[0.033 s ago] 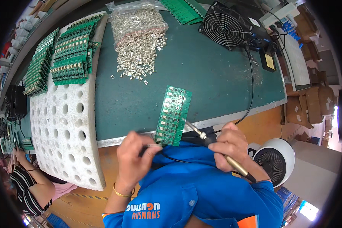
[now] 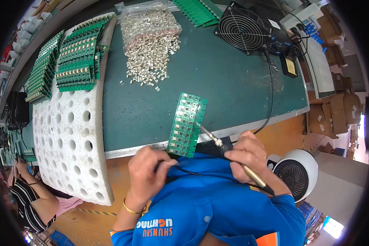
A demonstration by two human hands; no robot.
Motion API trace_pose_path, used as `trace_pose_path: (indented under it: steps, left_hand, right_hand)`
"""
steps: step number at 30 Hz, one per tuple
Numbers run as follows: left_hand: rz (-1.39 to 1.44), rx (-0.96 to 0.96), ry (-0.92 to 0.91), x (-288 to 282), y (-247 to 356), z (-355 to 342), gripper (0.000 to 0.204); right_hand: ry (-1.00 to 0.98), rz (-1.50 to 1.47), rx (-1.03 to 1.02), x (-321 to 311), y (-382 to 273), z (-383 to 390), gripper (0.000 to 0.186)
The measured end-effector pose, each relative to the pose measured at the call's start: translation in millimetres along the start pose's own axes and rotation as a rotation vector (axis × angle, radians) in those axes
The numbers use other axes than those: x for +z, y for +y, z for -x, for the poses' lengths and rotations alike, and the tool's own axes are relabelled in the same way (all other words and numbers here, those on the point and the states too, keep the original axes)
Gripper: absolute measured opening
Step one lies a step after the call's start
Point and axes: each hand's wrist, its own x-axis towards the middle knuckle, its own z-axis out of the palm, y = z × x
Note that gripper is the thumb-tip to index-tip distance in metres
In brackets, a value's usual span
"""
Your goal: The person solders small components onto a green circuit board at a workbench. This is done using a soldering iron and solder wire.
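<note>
My right hand is wrapped round a soldering iron. Its tip reaches the right edge of a green circuit-board panel; whether it touches I cannot tell. The panel lies at the front edge of the green bench and carries several rows of small components. Just below its lower left corner, my left hand has pinched fingers, holding something thin that I cannot make out. Beyond the panel is a loose pile of small metal components, spilling from a clear bag.
A perforated white foam board bears stacked panels at left. More panels lie at the back, beside a black fan with controls and cable. A white fan stands right, near cardboard boxes. A co-worker is at left.
My left hand has shifted slightly right and down. The soldering iron's front end has risen a little along the panel's right edge.
</note>
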Motion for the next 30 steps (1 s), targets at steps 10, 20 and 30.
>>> trace_pose_path:
  steps: [10,20,30]
  left_hand:
    - [-0.482,0.505,-0.023,40,-18,13,0.035]
    - [0.192,0.063,0.339,23,-14,15,0.015]
    - [0.389,-0.009,0.375,17,-27,16,0.014]
  right_hand:
    - [0.038,0.031,0.048,21,9,4,0.023]
    - [0.145,0.040,-0.051,28,17,-11,0.029]
    - [0.182,0.049,-0.038,39,28,-21,0.026]
